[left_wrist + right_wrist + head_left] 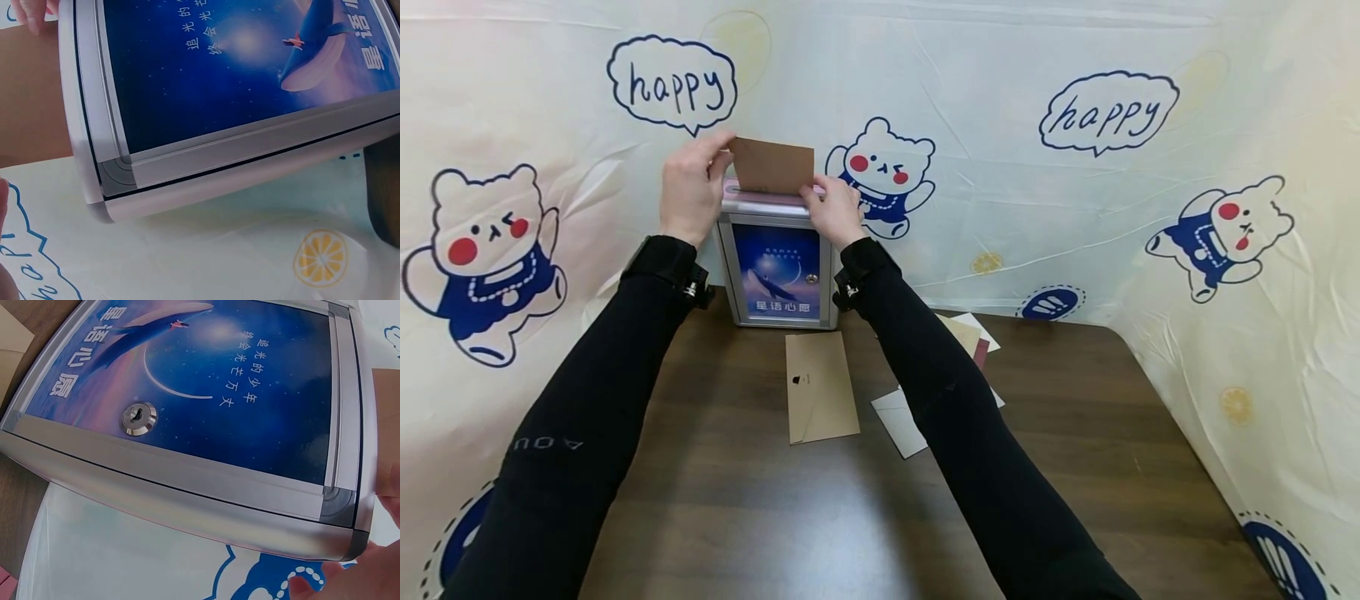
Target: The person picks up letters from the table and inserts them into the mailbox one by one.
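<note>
Fingers of the left hand (692, 190) pinch a brown paper (775, 165) at its ten o'clock corner; the black left sleeve (576, 417) carries pale letters, only partly legible. Just past that hand, at twelve o'clock, a speech bubble (673, 83) on the wall cloth (1000, 208) reads "happy". Smooth, matte and rectangular, the brown paper stands upright at the top of a silver-framed box (778, 275), twelve o'clock from its front; whether its lower edge sits inside, I cannot tell. On that front, a blue poster (269, 425) shows a whale under stars, with 星语心愿 in large white characters and 追光的少年 终会光芒万丈 in small ones; a metal lock (138, 419) sits at its three o'clock side. At six o'clock from the box, a tan envelope (822, 387) lies flat on the table (790, 517), its tiny print unreadable. Thumb and fingers of the right hand (838, 210) pinch the paper's four o'clock corner. At the box's four o'clock, white, beige and dark red papers (962, 333) overlap, partly hidden by the right sleeve (970, 425); at two o'clock, a second bubble (1108, 112) also says "happy".
</note>
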The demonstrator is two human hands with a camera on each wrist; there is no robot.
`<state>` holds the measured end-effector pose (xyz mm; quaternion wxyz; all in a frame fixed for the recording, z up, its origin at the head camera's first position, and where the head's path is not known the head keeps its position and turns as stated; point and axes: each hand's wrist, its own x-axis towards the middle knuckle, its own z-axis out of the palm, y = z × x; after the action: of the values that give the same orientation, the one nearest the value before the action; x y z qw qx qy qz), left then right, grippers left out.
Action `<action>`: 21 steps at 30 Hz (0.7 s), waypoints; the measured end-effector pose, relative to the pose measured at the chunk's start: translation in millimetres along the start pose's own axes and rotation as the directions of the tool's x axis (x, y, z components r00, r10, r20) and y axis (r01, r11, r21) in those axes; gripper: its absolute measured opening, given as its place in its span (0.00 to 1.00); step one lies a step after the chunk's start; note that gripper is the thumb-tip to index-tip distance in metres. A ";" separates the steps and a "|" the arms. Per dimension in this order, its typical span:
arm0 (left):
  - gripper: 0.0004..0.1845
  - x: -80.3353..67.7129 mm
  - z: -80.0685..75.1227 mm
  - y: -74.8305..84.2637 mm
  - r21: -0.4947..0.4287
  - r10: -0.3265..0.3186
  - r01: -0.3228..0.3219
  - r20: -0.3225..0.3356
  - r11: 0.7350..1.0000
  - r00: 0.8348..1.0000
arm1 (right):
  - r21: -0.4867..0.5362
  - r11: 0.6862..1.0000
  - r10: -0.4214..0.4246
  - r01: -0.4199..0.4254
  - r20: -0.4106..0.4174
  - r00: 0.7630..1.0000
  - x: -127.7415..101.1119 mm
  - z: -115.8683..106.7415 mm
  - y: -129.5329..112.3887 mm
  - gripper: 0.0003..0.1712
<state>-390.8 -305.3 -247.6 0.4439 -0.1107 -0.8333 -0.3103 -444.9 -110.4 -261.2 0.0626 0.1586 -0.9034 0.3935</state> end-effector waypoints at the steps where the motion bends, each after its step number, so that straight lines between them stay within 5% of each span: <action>1: 0.16 -0.6 0.8 -0.7 0.002 -0.014 0.014 0.014 1.000 1.000 | 0.003 1.000 -0.001 0.001 -0.003 1.000 -0.6 -0.3 0.8 0.21; 21: 0.20 -14.4 7.4 -12.4 0.042 -0.110 0.103 0.198 0.994 0.974 | 0.013 0.997 -0.073 0.073 -0.030 0.997 -12.3 -13.4 16.8 0.24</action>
<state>-393.1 -309.1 -267.5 0.3422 -0.0896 -0.8833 -0.3077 -439.1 -86.9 -266.6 0.0890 0.1861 -0.8932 0.3995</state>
